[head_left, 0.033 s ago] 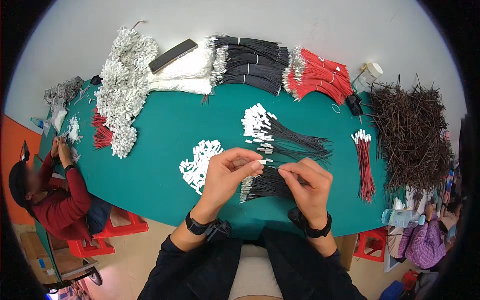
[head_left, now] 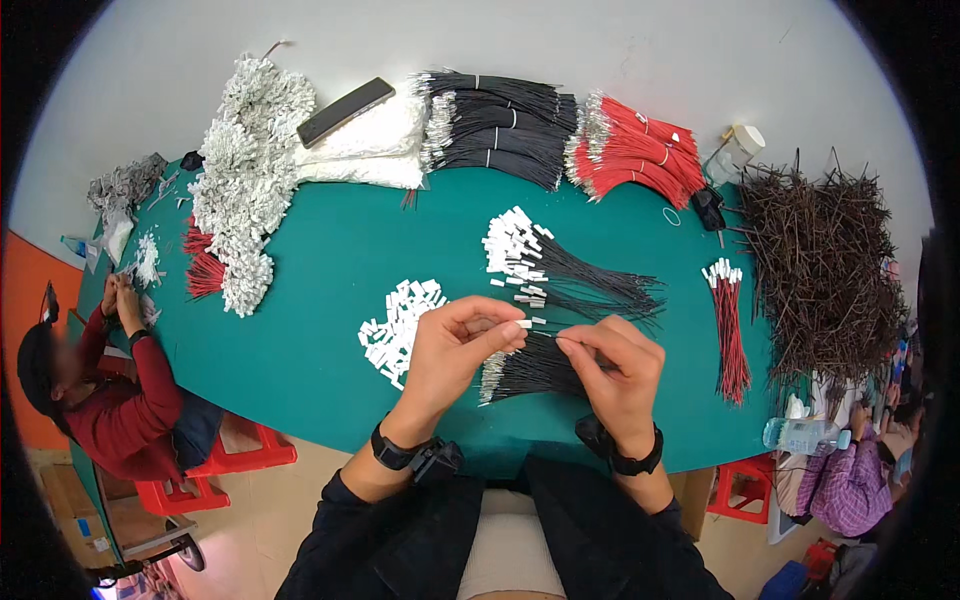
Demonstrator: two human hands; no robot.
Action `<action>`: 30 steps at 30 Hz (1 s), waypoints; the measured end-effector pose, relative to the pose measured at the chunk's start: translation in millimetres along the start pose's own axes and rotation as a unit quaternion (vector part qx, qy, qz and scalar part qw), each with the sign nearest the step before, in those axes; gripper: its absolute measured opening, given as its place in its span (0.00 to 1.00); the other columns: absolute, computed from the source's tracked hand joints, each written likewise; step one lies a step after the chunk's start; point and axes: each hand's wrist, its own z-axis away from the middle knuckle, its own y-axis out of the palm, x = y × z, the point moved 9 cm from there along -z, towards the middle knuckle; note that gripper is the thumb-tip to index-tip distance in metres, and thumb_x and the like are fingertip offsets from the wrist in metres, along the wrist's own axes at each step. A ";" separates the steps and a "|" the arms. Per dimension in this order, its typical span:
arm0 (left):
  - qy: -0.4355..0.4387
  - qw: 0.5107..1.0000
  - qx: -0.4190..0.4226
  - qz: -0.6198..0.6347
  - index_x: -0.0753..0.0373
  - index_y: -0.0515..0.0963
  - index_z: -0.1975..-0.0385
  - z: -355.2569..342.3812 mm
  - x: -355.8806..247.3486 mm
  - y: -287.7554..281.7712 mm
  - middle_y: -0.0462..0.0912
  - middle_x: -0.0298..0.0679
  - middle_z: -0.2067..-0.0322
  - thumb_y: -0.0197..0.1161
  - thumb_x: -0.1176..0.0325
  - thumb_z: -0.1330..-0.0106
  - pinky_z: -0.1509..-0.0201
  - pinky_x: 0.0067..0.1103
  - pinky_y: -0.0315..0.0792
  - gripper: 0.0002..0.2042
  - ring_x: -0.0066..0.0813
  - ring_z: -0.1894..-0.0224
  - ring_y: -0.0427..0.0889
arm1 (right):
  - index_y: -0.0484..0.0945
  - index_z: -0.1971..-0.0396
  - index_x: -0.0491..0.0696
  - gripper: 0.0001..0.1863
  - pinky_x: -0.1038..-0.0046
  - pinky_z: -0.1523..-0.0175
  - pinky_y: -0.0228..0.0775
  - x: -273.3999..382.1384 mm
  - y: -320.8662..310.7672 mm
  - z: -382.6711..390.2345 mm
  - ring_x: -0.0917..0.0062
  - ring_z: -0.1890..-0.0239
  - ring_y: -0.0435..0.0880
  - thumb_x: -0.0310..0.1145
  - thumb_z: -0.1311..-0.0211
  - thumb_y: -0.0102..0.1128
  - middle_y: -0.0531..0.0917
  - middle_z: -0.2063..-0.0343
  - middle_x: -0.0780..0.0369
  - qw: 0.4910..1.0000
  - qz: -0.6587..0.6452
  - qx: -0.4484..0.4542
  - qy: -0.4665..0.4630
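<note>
My left hand point(head_left: 450, 360) pinches a small white connector housing point(head_left: 523, 323) between thumb and index finger. Just right of it, my right hand point(head_left: 618, 370) grips a thin black wire point(head_left: 550, 334), its tip close to the housing; I cannot tell if they touch. Beneath both hands lies a bundle of black wires with metal ends point(head_left: 518, 375). A pile of loose white housings point(head_left: 390, 330) rests to the left. Beyond my hands are black wires point(head_left: 590, 268) with white housings on their ends.
Along the back lie white piles point(head_left: 235, 170), a black bar point(head_left: 345, 110), black bundles point(head_left: 500, 130) and red ones point(head_left: 640, 150). A brown tangled heap point(head_left: 820, 270) and red wires point(head_left: 730, 330) sit right. Co-workers point(head_left: 110, 410) point(head_left: 850, 480) work at both ends of the green table point(head_left: 330, 240).
</note>
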 end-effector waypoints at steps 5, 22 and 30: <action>-0.005 1.000 0.009 0.001 0.70 0.84 0.57 -1.5 3.3 0.6 0.89 0.42 0.65 0.67 0.79 0.32 0.55 0.20 0.82 0.06 0.25 0.63 0.88 | 0.86 0.70 0.44 0.07 0.72 0.74 0.63 -1.3 -1.0 0.1 0.74 0.79 0.76 0.20 0.50 0.74 0.79 0.81 0.62 1.000 -0.005 -0.003 -0.002; -0.014 1.000 0.011 -0.008 0.69 0.85 0.59 -2.8 5.5 -0.9 0.88 0.39 0.65 0.68 0.78 0.33 0.55 0.20 0.81 0.05 0.23 0.63 0.87 | 0.87 0.68 0.44 0.07 0.73 0.74 0.64 -1.2 -1.1 -2.0 0.74 0.79 0.76 0.20 0.48 0.74 0.79 0.81 0.62 1.000 0.004 0.006 0.006; -0.017 1.000 0.022 -0.006 0.69 0.85 0.59 -0.9 7.9 2.0 0.88 0.39 0.65 0.67 0.79 0.33 0.54 0.19 0.81 0.05 0.23 0.63 0.88 | 0.86 0.69 0.44 0.06 0.72 0.74 0.64 -1.1 5.2 -2.6 0.74 0.79 0.76 0.20 0.48 0.74 0.79 0.81 0.62 1.000 -0.001 0.017 -0.004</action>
